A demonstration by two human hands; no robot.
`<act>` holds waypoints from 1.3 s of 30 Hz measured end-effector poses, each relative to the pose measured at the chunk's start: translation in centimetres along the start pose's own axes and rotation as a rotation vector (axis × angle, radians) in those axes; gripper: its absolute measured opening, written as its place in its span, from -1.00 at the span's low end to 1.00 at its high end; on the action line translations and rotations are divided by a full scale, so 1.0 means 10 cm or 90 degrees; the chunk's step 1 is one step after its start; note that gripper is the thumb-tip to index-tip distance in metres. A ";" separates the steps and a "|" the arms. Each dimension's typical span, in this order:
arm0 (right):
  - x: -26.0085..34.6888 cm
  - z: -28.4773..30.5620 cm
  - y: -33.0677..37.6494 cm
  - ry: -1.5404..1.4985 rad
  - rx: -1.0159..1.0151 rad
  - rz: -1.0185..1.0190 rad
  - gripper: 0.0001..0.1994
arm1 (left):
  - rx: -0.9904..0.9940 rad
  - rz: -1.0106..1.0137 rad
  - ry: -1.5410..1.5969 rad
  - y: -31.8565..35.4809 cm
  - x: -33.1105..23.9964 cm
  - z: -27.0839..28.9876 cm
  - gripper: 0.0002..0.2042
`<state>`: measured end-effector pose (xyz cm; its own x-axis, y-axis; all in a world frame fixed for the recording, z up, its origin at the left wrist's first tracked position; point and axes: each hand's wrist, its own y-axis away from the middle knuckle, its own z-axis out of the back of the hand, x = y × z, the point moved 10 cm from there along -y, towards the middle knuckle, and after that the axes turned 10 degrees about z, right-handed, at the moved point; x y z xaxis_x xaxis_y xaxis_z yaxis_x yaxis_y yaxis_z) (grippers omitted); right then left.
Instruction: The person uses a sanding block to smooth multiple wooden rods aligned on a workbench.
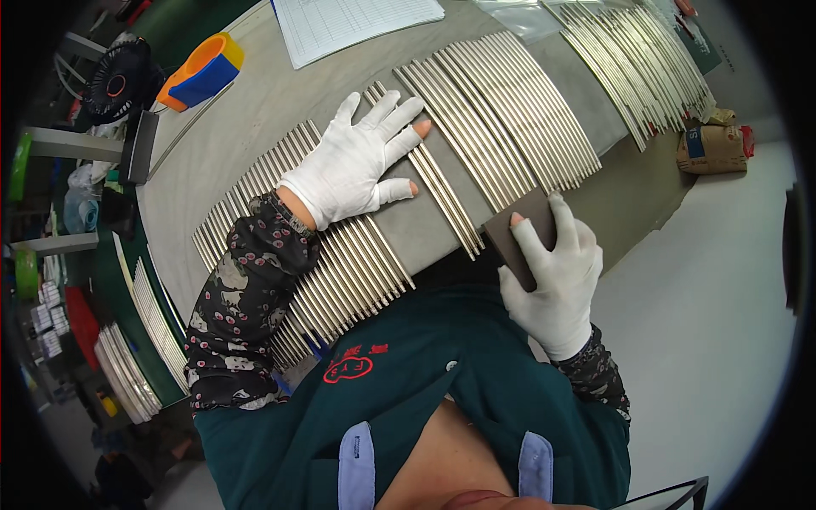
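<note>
My white-gloved left hand (pixel 355 166) lies spread flat, gripping nothing, its fingers over a few thin silver metal rods (pixel 446 202) between larger rows (pixel 518 110) on the grey table (pixel 263 89); my white-gloved right hand (pixel 559 276) curls around a dark grey rectangular block (pixel 508 238) by the near ends. I'd judge the work partway, but can't tell which rows are finished.

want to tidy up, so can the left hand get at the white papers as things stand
Probably yes: the left hand lies spread over the metal rods, apparently holding nothing, and nothing visible stands between it and the white papers.
</note>
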<state>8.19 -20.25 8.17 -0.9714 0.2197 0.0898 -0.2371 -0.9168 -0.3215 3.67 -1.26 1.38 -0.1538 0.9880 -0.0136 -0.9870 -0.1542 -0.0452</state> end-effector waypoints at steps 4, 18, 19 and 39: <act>0.07 -0.06 0.01 -0.007 0.022 -0.003 -0.40 | -0.008 -0.003 0.010 0.01 0.00 -0.01 -0.18; 0.16 -0.14 -0.11 0.047 0.076 0.051 -0.42 | 0.004 0.001 0.031 -0.03 -0.04 0.01 -0.16; 0.18 -0.14 -0.16 0.051 0.074 0.045 -0.43 | 0.004 -0.004 0.032 -0.01 -0.05 0.01 -0.16; 0.12 -0.04 0.07 -0.011 0.027 -0.004 -0.35 | -0.003 -0.001 0.002 0.11 0.01 0.02 -0.18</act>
<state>6.90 -20.50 7.70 -0.9695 0.2196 0.1087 -0.2419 -0.9287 -0.2812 2.59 -1.29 1.58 -0.1528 0.9881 -0.0162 -0.9869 -0.1534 -0.0494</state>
